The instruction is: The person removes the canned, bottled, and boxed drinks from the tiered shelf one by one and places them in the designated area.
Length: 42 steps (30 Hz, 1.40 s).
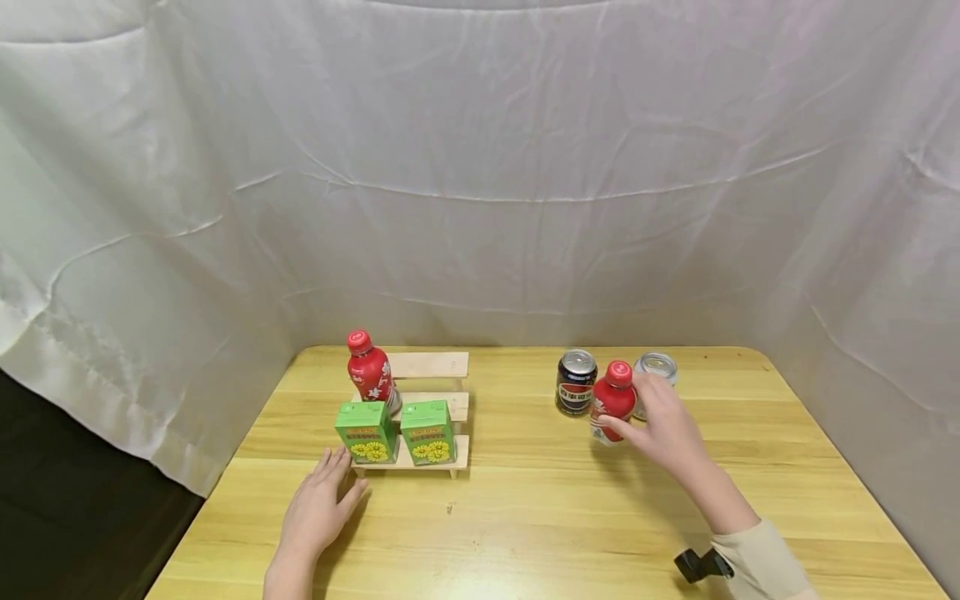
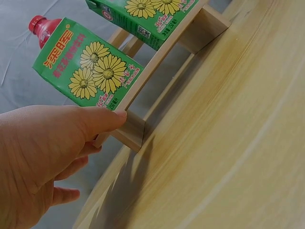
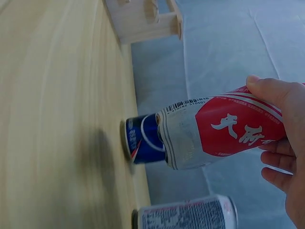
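My right hand (image 1: pixel 663 421) grips a red-capped drink bottle (image 1: pixel 617 398) around its red upper part. In the right wrist view the bottle's pale base (image 3: pixel 183 138) is raised off the table. Just beyond it stand a dark blue cola can (image 1: pixel 576 383) and a silvery-white can (image 1: pixel 656 367), partly hidden by the hand. My left hand (image 1: pixel 318 504) lies at the left front corner of a small stepped wooden rack (image 1: pixel 431 364), its thumb against the corner and its fingers loosely extended. Two green drink cartons (image 1: pixel 365 433) with yellow flowers stand on the lowest step.
Another red bottle (image 1: pixel 369 371) stands on the rack behind the cartons. The light wooden table (image 1: pixel 525 517) is bounded by a pale fabric backdrop (image 1: pixel 525 250) at the back and sides. A black strap piece (image 1: pixel 703 566) shows beside the right sleeve.
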{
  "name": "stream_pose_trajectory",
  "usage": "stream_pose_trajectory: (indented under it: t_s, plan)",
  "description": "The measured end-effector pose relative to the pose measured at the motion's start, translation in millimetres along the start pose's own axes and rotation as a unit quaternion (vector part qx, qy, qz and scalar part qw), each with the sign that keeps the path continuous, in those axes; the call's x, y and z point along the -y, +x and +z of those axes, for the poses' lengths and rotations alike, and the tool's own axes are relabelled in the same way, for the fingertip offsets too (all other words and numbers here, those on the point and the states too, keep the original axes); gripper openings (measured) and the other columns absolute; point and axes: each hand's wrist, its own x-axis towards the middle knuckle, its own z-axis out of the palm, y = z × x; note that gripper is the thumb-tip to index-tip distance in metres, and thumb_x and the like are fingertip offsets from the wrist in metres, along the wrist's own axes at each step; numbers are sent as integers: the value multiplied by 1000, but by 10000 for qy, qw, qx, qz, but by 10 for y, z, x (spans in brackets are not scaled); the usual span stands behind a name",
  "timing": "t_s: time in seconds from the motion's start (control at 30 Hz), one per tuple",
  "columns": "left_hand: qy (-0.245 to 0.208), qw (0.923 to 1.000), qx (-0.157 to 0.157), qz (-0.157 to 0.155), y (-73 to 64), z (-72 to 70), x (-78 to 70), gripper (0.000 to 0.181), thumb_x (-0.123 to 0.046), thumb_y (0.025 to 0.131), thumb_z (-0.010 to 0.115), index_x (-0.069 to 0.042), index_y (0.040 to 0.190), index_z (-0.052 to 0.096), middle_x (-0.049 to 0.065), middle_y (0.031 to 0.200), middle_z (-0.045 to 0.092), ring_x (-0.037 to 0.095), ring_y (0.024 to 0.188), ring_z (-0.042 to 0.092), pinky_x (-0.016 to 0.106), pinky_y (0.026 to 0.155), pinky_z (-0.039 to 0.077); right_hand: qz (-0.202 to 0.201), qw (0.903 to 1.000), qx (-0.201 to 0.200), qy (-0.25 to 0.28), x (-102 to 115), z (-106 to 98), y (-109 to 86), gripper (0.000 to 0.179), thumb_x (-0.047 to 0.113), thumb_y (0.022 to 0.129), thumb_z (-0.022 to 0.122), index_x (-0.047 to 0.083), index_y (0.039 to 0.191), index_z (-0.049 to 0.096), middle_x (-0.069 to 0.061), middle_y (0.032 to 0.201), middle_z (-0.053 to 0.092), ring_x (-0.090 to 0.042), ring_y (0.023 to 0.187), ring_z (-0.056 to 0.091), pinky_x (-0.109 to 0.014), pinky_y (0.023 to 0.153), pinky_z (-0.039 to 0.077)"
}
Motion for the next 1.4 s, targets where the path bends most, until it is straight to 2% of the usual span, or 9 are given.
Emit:
stream_pose_trajectory:
  t_s: [0.3,0.47,0.77,1.4]
  plan:
    - [-28,10000,68,-35,1,8,10,64,-36,95,61,3,142,45,22,151,40,43,143,33,63,114,30,168,9998,-35,-133,-132,-59,-166,66,25,62,91,2,114,58,-13,103,62,-28,97,55,-46,81,50]
    - [-53,10000,26,-21,3,8,13,63,-36,95,61,3,142,45,22,150,41,43,142,33,63,114,30,443,9990,30,-86,-183,-90,-240,65,23,64,89,0,116,57,-17,108,62,-33,103,54,-52,86,50]
    - [-62,10000,-11,0,3,16,18,63,-36,94,62,3,141,46,22,150,42,43,142,34,62,114,31,917,9955,203,-76,-283,-144,-383,63,22,70,87,-2,119,56,-21,113,61,-37,107,53,-59,87,49]
    - [-115,9999,58,-81,9,18,18,63,-35,95,61,3,143,44,21,151,40,43,143,32,62,115,29,1187,9928,131,-128,-439,-190,-530,66,20,69,86,-3,122,54,-24,110,61,-41,105,52,-60,88,45]
